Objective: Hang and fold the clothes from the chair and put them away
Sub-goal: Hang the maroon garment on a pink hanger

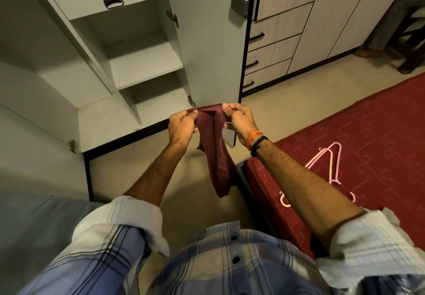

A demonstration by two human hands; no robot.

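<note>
Hands, left and right, pinch maroon garment top edge before open wardrobe.

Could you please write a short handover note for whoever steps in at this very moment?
Left hand and right hand each pinch the top edge of the maroon garment, which hangs between them above the floor. Pink hangers lie on the red mattress. The wardrobe stands open, with no clothes on the shelves in view. Done: garment picked up. Left: fold or hang it and put it away. The chair is not in view.
</note>
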